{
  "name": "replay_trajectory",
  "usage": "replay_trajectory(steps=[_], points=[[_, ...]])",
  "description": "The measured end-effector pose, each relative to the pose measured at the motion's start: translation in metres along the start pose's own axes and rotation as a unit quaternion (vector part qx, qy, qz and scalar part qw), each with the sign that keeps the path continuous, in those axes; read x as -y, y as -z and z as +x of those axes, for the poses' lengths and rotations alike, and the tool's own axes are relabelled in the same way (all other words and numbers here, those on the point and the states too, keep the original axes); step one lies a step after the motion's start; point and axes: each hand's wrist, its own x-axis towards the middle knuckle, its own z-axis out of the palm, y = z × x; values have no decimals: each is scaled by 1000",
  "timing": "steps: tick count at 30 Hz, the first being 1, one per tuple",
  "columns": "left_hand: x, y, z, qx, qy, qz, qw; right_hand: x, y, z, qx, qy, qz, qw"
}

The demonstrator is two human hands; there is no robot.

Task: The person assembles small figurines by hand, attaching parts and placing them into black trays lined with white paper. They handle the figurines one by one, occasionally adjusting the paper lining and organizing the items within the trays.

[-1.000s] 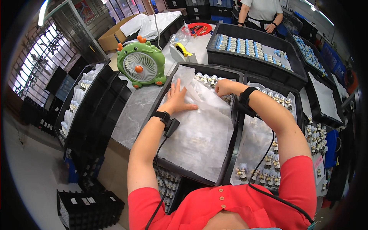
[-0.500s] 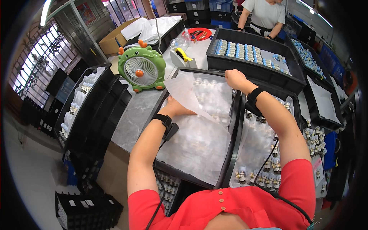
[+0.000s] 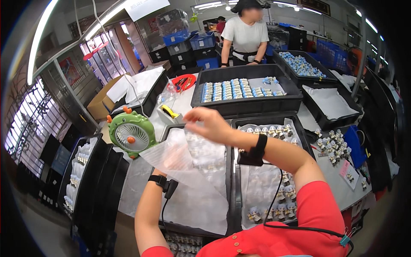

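My left hand (image 3: pixel 173 157) is behind a lifted, see-through white liner sheet (image 3: pixel 150 155), over the left black tray (image 3: pixel 231 184). Its fingers show only faintly through the sheet, so their grip is unclear. My right hand (image 3: pixel 208 125) hovers above the far end of that tray, its fingers stretched out and apart, holding nothing. Beneath the sheets, pale rows of small objects show dimly. In the black tray to the right (image 3: pixel 305 141), small figurines (image 3: pixel 280 210) with pale hair stand along the edges of another white sheet (image 3: pixel 261 180).
A green fan (image 3: pixel 132 132) and a tape dispenser (image 3: pixel 169 115) stand at the left. Farther back are a tray of blue-and-white pieces (image 3: pixel 233 91) and a red dish of tools (image 3: pixel 184 82). Loose figurines (image 3: pixel 334 145) lie at the right. A person (image 3: pixel 245 36) stands across the table.
My right hand has come left from the tray's far right corner and its fingers have spread. The lifted sheet has shifted over my left hand. The head view has tilted up and turned right.
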Motion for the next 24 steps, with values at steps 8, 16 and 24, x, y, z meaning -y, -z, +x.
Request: replay_trajectory(steps=[8, 16, 24], points=[[-68, -11, 25, 135, 133, 435, 880, 47, -57, -88, 476, 129, -49, 868], [-85, -22, 35, 137, 300, 355, 875, -21, -37, -78, 351, -93, -336, 869], [-77, -17, 33, 145, 300, 343, 878, -57, -20, -70, 380, -138, -386, 829]])
